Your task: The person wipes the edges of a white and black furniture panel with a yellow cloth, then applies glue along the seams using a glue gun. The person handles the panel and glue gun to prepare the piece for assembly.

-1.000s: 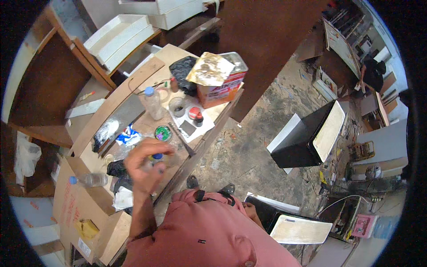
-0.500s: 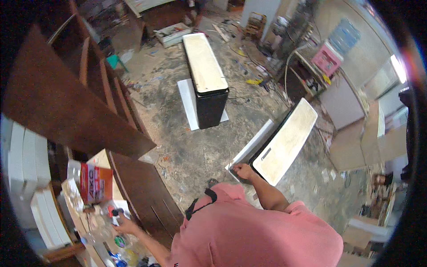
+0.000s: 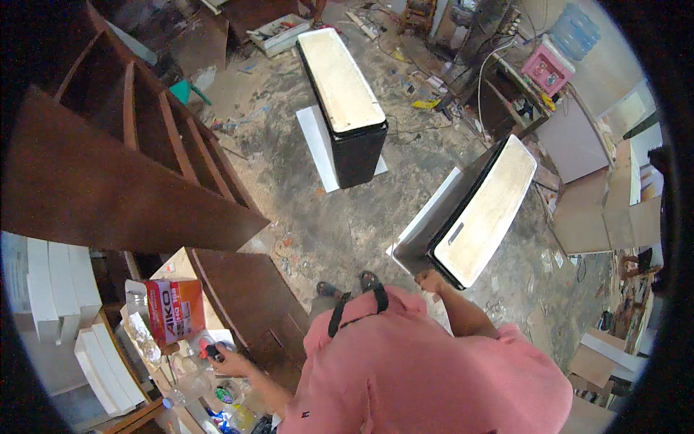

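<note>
My left hand (image 3: 225,360) reaches down to the cluttered workbench (image 3: 181,269) at lower left, fingers closed around a small black and red object (image 3: 210,352). A red carton (image 3: 177,311) stands just beyond it, with plastic bottles (image 3: 189,383) and small jars beside my wrist. My right hand (image 3: 431,278) is out to the right, closed on the lower corner of a tilted black case with a cream top (image 3: 481,210). My pink shirt (image 3: 426,376) hides most of both arms.
A second black case with a cream top (image 3: 345,94) stands on a white sheet (image 3: 322,148) on the dusty floor. Brown shelving and a dark panel (image 3: 94,181) rise at left. White foam blocks (image 3: 50,289) lie at far left. Cardboard pieces (image 3: 607,217) and clutter sit at right.
The view has swung from the workbench to the floor and cases. My left hand stays at the bench; my right hand has come into view on the tilted case.
</note>
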`<state>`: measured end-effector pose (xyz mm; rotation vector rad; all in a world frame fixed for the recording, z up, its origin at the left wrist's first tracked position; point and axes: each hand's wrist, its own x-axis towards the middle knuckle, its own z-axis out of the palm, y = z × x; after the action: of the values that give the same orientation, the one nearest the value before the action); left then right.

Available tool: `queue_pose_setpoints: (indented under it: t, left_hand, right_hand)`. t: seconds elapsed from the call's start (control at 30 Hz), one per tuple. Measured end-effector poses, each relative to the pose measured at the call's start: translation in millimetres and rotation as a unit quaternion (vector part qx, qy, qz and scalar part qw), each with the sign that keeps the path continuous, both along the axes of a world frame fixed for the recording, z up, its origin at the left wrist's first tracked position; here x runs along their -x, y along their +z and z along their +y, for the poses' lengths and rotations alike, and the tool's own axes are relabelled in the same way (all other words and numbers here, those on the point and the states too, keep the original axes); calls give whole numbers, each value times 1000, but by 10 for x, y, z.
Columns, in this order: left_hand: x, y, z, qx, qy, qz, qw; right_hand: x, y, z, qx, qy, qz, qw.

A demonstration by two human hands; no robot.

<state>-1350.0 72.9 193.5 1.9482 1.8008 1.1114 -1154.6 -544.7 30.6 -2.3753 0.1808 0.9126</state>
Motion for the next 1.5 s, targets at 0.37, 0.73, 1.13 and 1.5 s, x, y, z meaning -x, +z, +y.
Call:
queue_pose_setpoints:
  t: [0.37, 0.73, 1.13, 1.5]
  left_hand:
    - [-900, 383, -832, 164, -251, -191, 935]
    - [-3328, 319, -1611, 504, -571, -100, 640]
    - [-5796, 301, -3401, 427, -774, 91, 459]
    - [-6349, -1239, -2275, 491, -684, 216, 494]
  right_hand:
    - [-1140, 1077, 1606, -48, 173, 46, 983]
    - [-1890, 2374, 2569, -374, 170, -173, 895]
    - [-3546, 2051, 664, -312, -325, -302, 840]
    - [-3842, 1901, -686, -570, -607, -219, 509]
